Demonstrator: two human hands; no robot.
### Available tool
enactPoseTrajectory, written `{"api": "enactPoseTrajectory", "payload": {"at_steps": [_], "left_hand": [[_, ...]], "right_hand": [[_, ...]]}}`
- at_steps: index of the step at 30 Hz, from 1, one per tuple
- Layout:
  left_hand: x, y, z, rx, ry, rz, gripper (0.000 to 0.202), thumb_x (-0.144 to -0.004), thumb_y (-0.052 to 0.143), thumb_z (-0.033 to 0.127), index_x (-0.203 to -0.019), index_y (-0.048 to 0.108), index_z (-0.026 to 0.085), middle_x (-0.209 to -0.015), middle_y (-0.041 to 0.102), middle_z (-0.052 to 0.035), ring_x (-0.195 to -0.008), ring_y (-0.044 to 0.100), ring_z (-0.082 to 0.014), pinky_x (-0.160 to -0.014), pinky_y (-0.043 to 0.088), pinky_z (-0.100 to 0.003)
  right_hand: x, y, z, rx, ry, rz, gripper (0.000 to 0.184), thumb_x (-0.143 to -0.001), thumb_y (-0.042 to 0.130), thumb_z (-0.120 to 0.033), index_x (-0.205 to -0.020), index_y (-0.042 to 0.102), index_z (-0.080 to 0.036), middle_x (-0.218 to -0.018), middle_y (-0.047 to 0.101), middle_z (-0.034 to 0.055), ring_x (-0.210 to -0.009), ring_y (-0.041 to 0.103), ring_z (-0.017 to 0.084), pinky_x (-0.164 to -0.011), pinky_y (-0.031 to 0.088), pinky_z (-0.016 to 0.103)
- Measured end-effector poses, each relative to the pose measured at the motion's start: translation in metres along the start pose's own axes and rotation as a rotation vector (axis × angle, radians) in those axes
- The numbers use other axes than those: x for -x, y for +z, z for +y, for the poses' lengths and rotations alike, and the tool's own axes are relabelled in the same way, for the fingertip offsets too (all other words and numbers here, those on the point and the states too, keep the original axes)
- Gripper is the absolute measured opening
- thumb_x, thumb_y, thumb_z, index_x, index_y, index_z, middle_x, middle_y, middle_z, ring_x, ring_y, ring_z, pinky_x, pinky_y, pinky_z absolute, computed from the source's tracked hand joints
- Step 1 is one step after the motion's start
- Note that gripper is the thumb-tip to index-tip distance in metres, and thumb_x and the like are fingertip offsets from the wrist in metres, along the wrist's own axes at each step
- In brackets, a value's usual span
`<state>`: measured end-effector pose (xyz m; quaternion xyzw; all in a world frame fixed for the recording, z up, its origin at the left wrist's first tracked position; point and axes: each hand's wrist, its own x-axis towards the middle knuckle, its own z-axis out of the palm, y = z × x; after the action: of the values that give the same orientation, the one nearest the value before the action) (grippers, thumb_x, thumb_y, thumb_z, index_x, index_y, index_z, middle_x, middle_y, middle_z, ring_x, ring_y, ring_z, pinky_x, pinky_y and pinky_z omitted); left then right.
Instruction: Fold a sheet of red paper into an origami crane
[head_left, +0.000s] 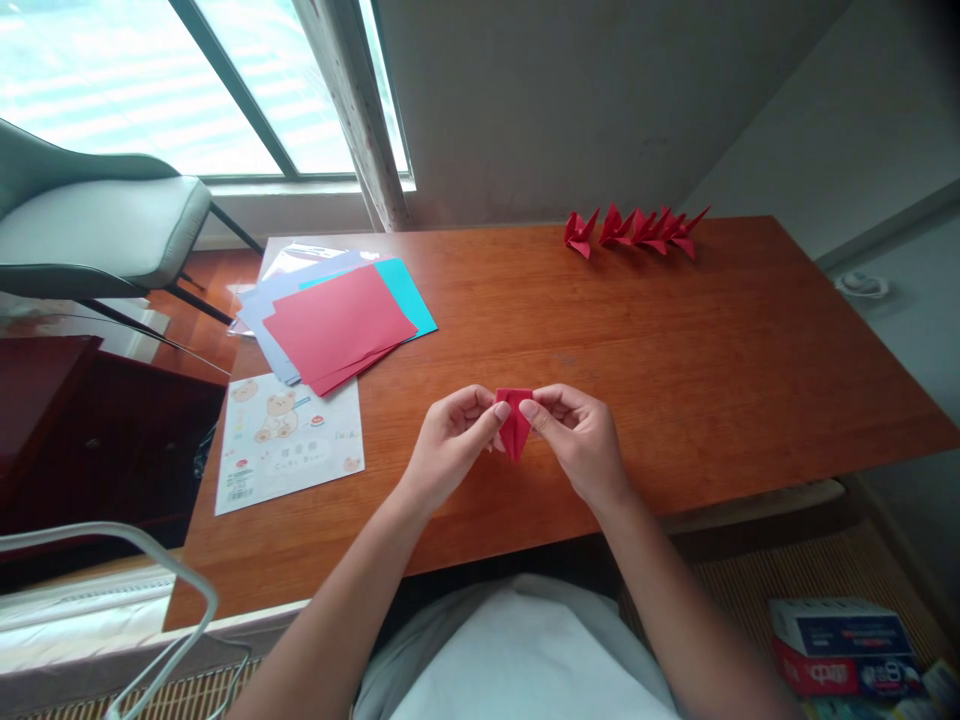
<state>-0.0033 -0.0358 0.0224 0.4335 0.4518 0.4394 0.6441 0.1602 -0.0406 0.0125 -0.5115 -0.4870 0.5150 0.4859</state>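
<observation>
Between my two hands is a small piece of folded red paper (515,432), flat-topped and narrowing to a point at the bottom. My left hand (461,430) pinches its left edge, thumb in front and fingers curled behind. On the other edge, my right hand (576,432) grips it the same way, with the thumb pressed near the top. Both thumbs cover part of the paper's sides. The paper is held up over the near part of the wooden table (480,330).
Red folded paper cranes (579,235) stand in a row along the table's far edge. At the left lie red paper sheets (341,320) over blue and lilac ones, beside a bear-printed sheet (292,440). A chair (97,220) stands by the window; boxes (844,645) sit low at right.
</observation>
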Motion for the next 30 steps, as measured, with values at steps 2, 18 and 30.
{"api": "enactPoseTrajectory", "payload": {"at_steps": [2,18,30], "left_hand": [[0.0002,0.0005,-0.0009,-0.006,0.001,-0.014,0.032,-0.082,0.077,0.043,-0.077,0.063,0.015,-0.064,0.065,0.0002,-0.055,0.059,-0.0098,-0.054,0.048,-0.02],[-0.002,-0.0014,-0.0046,-0.062,0.033,0.06,0.033,-0.083,0.075,0.044,-0.073,0.064,0.015,-0.061,0.063,0.0015,-0.054,0.057,-0.0095,-0.053,0.044,-0.02],[-0.0038,-0.0007,-0.0048,-0.039,-0.048,-0.041,0.031,-0.079,0.08,0.043,-0.077,0.065,0.016,-0.065,0.067,-0.0004,-0.058,0.061,-0.0113,-0.055,0.046,-0.021]], "right_hand": [[-0.0005,0.0,0.0013,-0.013,-0.006,0.019,0.022,-0.084,0.075,-0.041,-0.084,0.072,-0.02,-0.078,0.075,0.0024,-0.069,0.068,0.017,-0.063,0.056,0.027],[-0.0021,-0.0004,0.0038,-0.039,0.094,-0.13,0.028,-0.089,0.068,-0.046,-0.091,0.07,-0.019,-0.082,0.074,0.0035,-0.078,0.071,0.02,-0.074,0.059,0.031],[-0.0023,0.0034,0.0049,0.091,-0.041,-0.018,0.019,-0.087,0.069,-0.039,-0.087,0.069,-0.02,-0.08,0.074,0.0042,-0.073,0.07,0.02,-0.07,0.058,0.031]]}}
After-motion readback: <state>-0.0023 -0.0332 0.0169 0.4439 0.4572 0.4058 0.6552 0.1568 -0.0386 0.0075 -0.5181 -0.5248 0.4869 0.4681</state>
